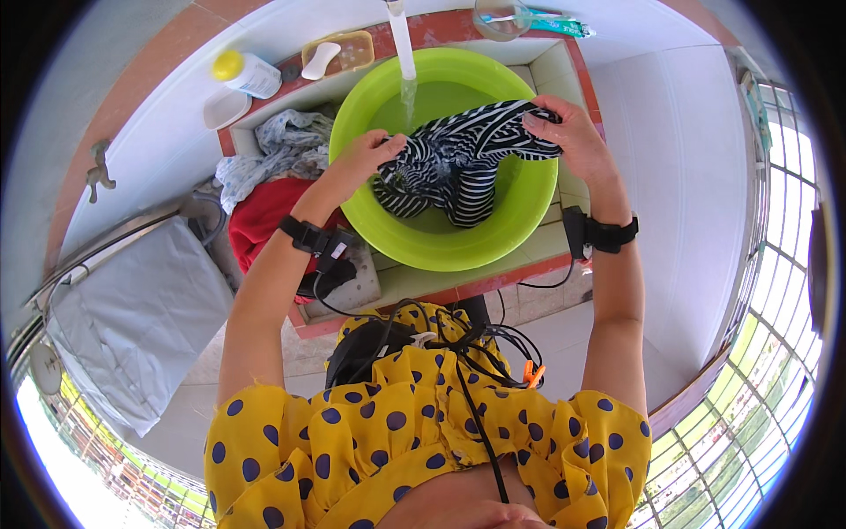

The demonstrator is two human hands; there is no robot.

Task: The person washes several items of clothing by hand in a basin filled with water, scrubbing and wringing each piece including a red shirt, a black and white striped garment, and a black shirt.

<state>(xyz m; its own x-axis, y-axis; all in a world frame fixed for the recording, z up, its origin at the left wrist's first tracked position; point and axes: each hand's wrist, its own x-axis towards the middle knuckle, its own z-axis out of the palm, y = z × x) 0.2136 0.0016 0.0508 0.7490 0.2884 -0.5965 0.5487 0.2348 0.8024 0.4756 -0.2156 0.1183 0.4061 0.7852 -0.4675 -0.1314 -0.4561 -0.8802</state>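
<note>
A wet black-and-white striped garment (472, 162) is spread between my two hands over a lime-green plastic basin (449, 258). My left hand (367, 159) pinches its left edge near the basin's rim. At the upper right, my right hand (572, 132) grips the other end between thumb and fingers. The garment's lower folds hang down into the basin, where water (429, 102) shows behind it. From the tap (394, 5) a stream of water (403, 49) falls into the basin behind the cloth.
The basin stands in a tiled sink with a red rim (581, 73). Light patterned cloth (284, 142) and red cloth (271, 211) lie at its left. Along the back are a yellow-capped bottle (254, 76), soap dish (357, 49), glass cup (502, 23) and toothpaste tube (558, 25). Cables (476, 337) hang before me.
</note>
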